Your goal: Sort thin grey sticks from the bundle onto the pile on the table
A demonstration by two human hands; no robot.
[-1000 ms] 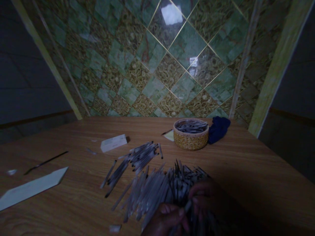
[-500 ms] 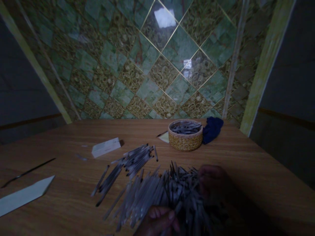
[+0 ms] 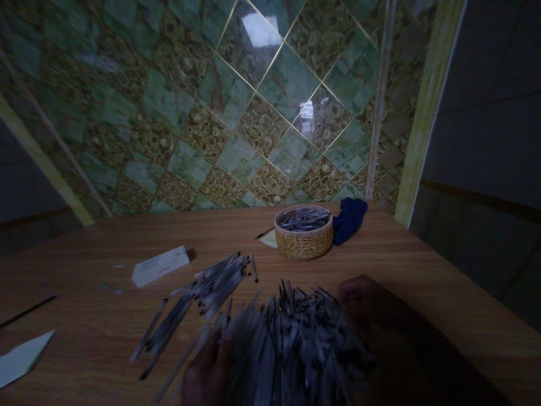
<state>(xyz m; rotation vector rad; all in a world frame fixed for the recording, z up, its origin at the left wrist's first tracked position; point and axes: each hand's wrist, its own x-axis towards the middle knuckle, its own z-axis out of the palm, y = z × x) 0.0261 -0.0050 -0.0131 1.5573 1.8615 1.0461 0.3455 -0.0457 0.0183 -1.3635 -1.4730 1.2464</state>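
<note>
A large heap of thin, pale tube-like sticks with dark parts (image 3: 296,332) lies at the front of the table; their exact kind is unclear in the dim light. My left hand (image 3: 209,366) is at the heap's left edge, thumb and fingers closed around what appears to be one upright stick (image 3: 227,318). At the heap's right side, my right hand (image 3: 359,298) is curled with its fingers together; whatever it may hold is hidden. Beyond my left hand lies a neater pile of dark-tipped sticks (image 3: 222,282).
A woven basket (image 3: 304,243) of similar sticks stands at the back, beside a dark blue cloth (image 3: 350,220). A white box-like piece (image 3: 160,266) lies left of centre. Farther left are a thin dark rod (image 3: 27,312) and a pale pointed strip (image 3: 25,361). A tiled wall (image 3: 270,129) rises behind the wooden table.
My left hand has moved left from the heap's front to its left edge. My right hand stays by the heap's right side. The camera view has turned slightly to the right.
</note>
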